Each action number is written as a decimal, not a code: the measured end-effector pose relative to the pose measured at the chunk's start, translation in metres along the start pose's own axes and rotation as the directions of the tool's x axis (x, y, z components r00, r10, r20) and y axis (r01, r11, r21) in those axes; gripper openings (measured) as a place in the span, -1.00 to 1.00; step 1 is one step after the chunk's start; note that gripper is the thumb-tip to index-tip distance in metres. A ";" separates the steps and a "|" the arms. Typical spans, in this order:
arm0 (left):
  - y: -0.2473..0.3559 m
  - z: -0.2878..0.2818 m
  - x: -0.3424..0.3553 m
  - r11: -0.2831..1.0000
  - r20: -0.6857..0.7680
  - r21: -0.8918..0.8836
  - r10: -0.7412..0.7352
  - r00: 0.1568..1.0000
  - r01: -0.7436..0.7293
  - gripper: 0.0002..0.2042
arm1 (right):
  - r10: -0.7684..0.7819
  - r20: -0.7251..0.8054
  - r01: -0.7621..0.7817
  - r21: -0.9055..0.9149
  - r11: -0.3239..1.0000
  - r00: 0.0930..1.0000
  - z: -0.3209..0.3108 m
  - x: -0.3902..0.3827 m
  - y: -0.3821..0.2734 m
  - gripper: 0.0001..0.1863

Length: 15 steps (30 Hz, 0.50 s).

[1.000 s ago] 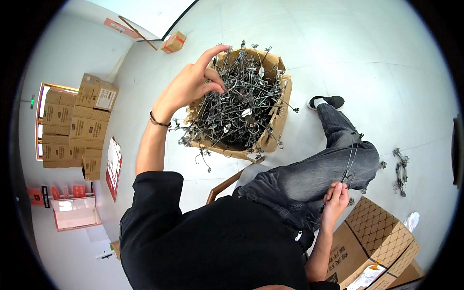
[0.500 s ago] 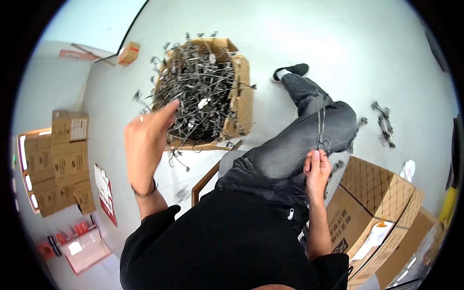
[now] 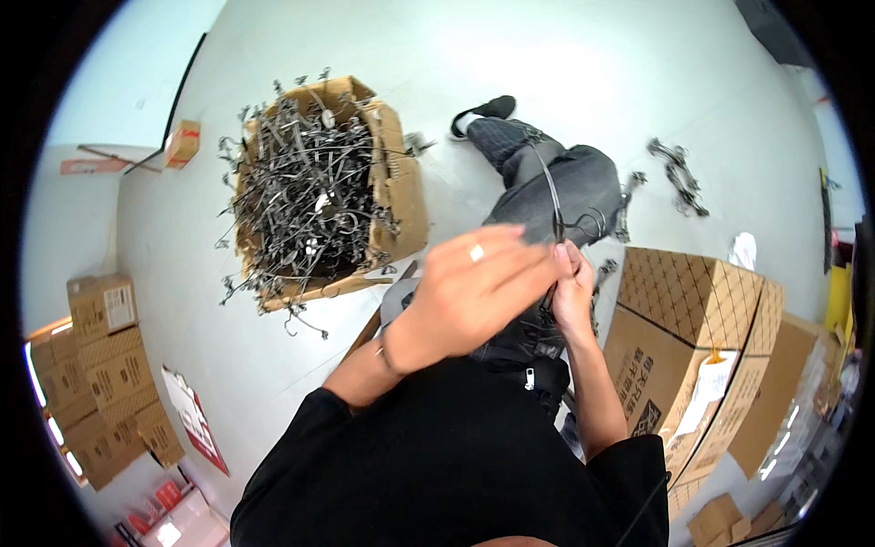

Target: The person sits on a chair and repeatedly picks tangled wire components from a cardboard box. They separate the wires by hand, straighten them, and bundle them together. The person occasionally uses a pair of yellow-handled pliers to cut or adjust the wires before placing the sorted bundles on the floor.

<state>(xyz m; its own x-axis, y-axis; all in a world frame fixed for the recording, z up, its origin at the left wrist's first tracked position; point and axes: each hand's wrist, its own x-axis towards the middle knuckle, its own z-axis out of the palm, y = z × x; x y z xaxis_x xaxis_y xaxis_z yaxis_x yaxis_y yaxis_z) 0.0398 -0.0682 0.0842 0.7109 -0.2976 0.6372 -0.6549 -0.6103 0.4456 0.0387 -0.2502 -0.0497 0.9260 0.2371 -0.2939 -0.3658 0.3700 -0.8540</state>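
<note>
My right hand [image 3: 572, 290] is closed, its thumb and fingers pinching a thin dark cable [image 3: 551, 191] with loops, whose long strands reach up over my right thigh. My left hand [image 3: 474, 292] crosses in front of my lap, and its fingertips meet the right hand at the cable. Those fingers are stretched forward and smeared by motion, so whether they grip anything is unclear. To the left stands an open cardboard box [image 3: 401, 187], heaped with tangled dark cables [image 3: 314, 182] that have small end pieces; several ends hang over its rim.
On the floor at right lie a bunch of dark cables [image 3: 679, 178] and a large tan carton [image 3: 684, 310] beside my right arm. Cartons [image 3: 114, 365] are stacked at far left, near a red-and-white sheet [image 3: 193, 419]. A small box [image 3: 182, 144] sits by the wall.
My left hand has moved from the cable-filled box across to the right hand. The view has shifted, and the right hand keeps hold of the cable.
</note>
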 end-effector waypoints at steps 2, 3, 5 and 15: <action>-0.013 0.039 0.008 0.990 -0.033 -0.129 -0.061 0.998 0.056 -0.75 | -0.036 0.042 0.034 0.041 0.999 0.998 -0.007 0.001 0.001 -0.68; -0.020 0.055 0.010 0.987 -0.028 -0.141 -0.079 0.996 0.075 -0.75 | -0.014 0.067 0.007 0.096 0.995 0.998 -0.010 0.004 0.002 -0.67; -0.040 0.078 0.002 0.985 -0.051 -0.129 -0.120 0.992 0.112 -0.75 | 0.073 0.125 -0.087 0.108 0.990 0.989 -0.005 0.002 -0.013 -0.64; -0.058 0.030 -0.020 0.984 0.042 0.121 -0.135 0.990 0.129 -0.72 | 0.296 0.150 -0.317 0.145 0.937 0.944 0.016 -0.005 -0.008 -0.68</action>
<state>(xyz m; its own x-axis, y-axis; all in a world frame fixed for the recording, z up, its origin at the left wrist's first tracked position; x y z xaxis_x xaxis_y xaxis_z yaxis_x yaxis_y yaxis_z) 0.0712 -0.0484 0.0264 0.8028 -0.2434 0.5443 -0.5221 -0.7277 0.4448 0.0357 -0.2402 -0.0342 0.7516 0.4674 -0.4654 -0.6496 0.4021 -0.6452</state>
